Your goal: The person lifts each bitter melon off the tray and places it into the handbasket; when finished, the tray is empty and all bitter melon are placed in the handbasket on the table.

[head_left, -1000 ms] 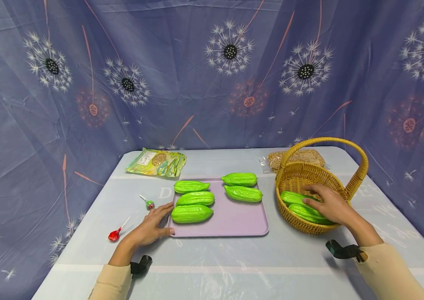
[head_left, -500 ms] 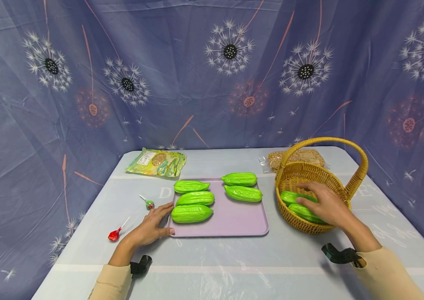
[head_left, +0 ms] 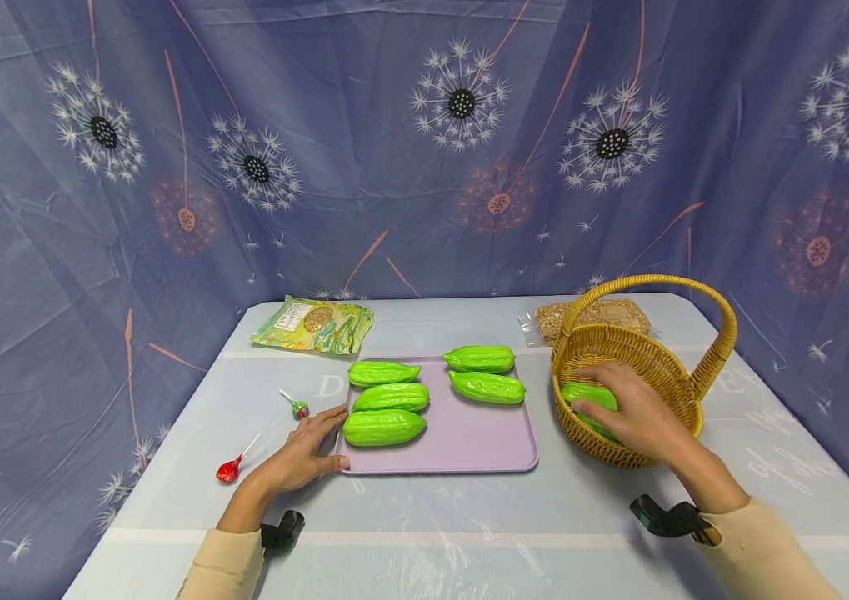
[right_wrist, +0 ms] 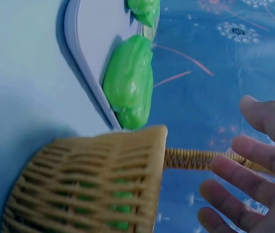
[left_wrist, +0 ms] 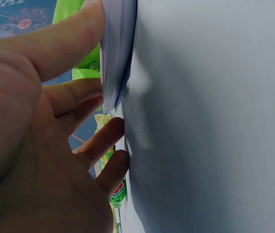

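Note:
My left hand rests at the left edge of the lilac tray, fingers and thumb spread along its rim. In the left wrist view, the thumb and upper fingertips touch the tray edge. Three green ridged gourds lie stacked in a column on the tray's left side, and two more gourds at its back right. Over the wicker basket, my right hand hovers with relaxed, parted fingers, holding nothing in the right wrist view. Beneath it sit gourds, partly hidden by the hand.
A red lollipop and a green lollipop lie left of the tray. At the back are a green-yellow packet and a clear bag of grains behind the basket. The basket's tall handle arches above it.
My right hand has shifted leftward over the basket, covering more of the gourds inside. The left hand, tray and its gourds stay as they were.

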